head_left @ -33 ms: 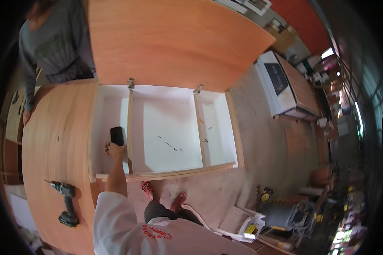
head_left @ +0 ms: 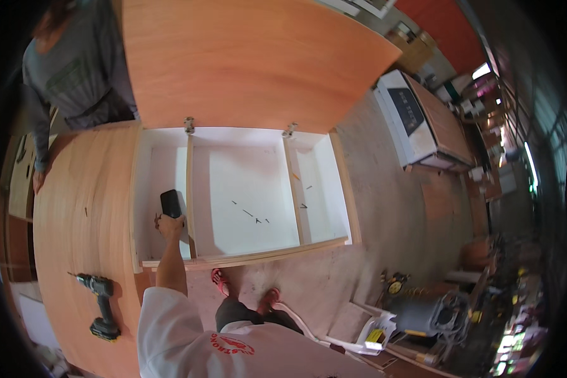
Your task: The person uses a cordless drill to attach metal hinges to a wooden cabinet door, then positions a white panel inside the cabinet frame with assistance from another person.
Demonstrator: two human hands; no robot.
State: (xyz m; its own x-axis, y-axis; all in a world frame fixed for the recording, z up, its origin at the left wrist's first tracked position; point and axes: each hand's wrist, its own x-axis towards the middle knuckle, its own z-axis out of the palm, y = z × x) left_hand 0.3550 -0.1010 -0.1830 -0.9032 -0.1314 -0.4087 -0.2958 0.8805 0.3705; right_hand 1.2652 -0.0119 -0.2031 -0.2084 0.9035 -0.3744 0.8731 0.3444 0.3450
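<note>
My left hand (head_left: pixel 169 226) is closed around a dark smartphone (head_left: pixel 171 203) over the narrow left compartment of a shallow cabinet (head_left: pixel 239 255). Its fingers curl at the phone's lower end, and small dark bits show beside them. White panels line the cabinet, and two dividers split it into three bays. Several screws (head_left: pixel 248 213) lie loose in the middle bay, with a few more small pieces in the right bay. An orange-brown wooden door (head_left: pixel 258 63) stands swung away at the far side on two metal hinges (head_left: pixel 189 125). My right hand is out of sight.
A cordless drill (head_left: pixel 101 305) lies on the wooden panel (head_left: pixel 63 233) at left. Beyond that panel stands a person in grey (head_left: pixel 75 75), one hand on its edge. At right are a white-and-brown cabinet (head_left: pixel 416 120) on the floor and an air compressor (head_left: pixel 422 318).
</note>
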